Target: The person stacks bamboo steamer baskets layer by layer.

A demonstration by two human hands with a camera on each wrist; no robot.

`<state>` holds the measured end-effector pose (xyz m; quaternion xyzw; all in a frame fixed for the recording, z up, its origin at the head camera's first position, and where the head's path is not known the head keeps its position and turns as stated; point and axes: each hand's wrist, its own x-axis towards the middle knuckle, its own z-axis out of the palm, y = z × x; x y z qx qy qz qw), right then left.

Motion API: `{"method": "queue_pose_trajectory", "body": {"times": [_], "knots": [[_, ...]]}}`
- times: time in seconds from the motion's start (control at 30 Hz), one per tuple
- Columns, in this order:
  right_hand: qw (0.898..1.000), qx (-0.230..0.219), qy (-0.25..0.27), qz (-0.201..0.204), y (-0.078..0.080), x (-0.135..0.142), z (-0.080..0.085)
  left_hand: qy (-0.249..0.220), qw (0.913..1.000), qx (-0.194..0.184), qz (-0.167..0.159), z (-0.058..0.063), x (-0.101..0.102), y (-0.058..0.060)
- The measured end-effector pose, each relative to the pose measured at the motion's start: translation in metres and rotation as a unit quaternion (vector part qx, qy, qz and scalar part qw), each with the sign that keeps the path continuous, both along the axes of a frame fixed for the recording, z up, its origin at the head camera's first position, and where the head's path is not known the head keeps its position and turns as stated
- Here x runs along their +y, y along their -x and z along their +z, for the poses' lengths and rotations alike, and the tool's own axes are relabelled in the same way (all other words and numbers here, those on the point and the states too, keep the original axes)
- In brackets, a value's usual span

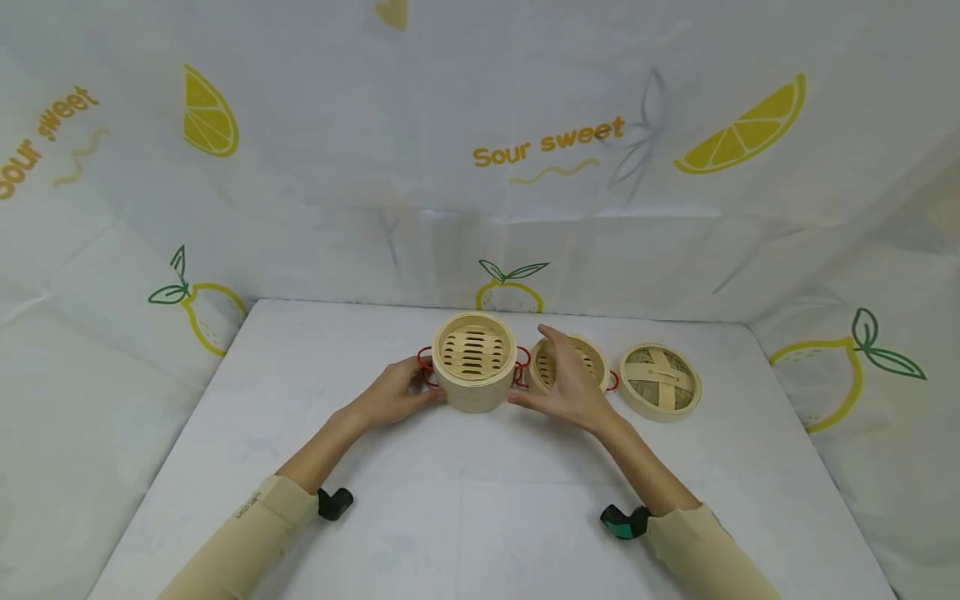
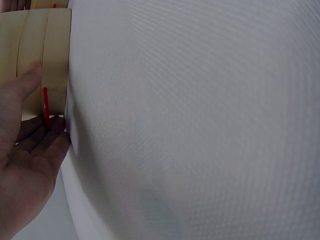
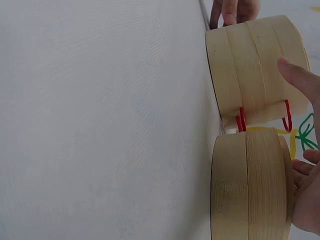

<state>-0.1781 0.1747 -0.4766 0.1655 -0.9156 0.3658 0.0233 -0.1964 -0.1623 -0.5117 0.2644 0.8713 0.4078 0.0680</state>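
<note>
A stack of round bamboo steamer baskets (image 1: 474,393) with slatted bottom and red side handles stands near the table's back edge. My left hand (image 1: 392,392) holds its left side, thumb on the front wall and fingers around by a red handle (image 2: 46,102). To the right of the stack my right hand (image 1: 572,390) has its fingers spread over another steamer basket (image 1: 546,367), which it partly hides. Its thumb points at the stack's right wall and overlaps the stack (image 3: 250,75) in the right wrist view. A woven bamboo lid (image 1: 660,379) lies farther right.
The white table (image 1: 457,517) ends at the back against a hanging white sheet (image 1: 337,183) printed with lemons and words. Both forearms come in from the front edge, each with a black device (image 1: 335,504) at the wrist.
</note>
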Motion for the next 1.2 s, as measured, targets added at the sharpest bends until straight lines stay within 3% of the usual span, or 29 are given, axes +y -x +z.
{"method": "queue_pose_trajectory", "body": {"times": [0.33,0.73,1.2], "knots": [[1.000,-0.012,0.000,-0.008,-0.001,0.006,0.000,0.000,1.0000,0.009,0.002,-0.002,0.000,-0.001],[1.000,0.005,-0.005,-0.013,0.003,0.015,-0.004,-0.005,0.9998,0.021,0.000,-0.003,0.000,0.000],[0.999,-0.015,-0.015,-0.045,0.005,0.033,-0.005,-0.008,1.0000,0.001,0.000,0.001,0.001,-0.002]]}}
